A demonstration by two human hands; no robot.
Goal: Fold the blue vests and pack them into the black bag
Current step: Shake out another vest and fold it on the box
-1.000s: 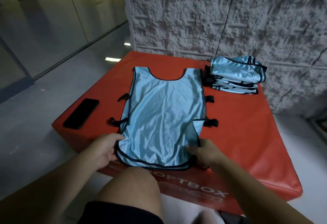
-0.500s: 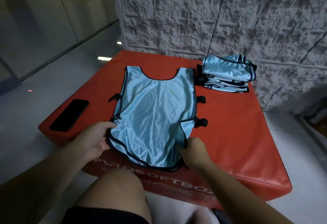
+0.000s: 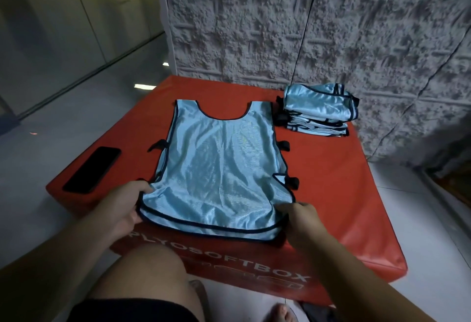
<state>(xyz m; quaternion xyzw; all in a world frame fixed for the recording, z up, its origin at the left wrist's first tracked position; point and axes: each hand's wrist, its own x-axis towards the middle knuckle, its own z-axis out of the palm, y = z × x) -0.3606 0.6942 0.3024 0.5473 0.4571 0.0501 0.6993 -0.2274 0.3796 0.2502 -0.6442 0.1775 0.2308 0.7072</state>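
The left hand (image 3: 125, 207) and the right hand (image 3: 300, 220) each pinch a bottom corner of the vest (image 3: 219, 169) — it lies flat on the red box (image 3: 344, 207). It looks thin, soft and slippery, so hold it by the dark edge — corners are best. A pile (image 3: 318, 110) of folded ones sits at the back, and a phone (image 3: 91, 169) lies left.

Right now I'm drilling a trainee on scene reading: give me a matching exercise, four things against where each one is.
Things:
1. phone
2. flat vest
3. folded vests
4. left hand

Places:
A. box's far right corner
B. box's left edge
C. spread mid-box
D. gripping the flat vest's near left corner

Pairs: 1-B, 2-C, 3-A, 4-D
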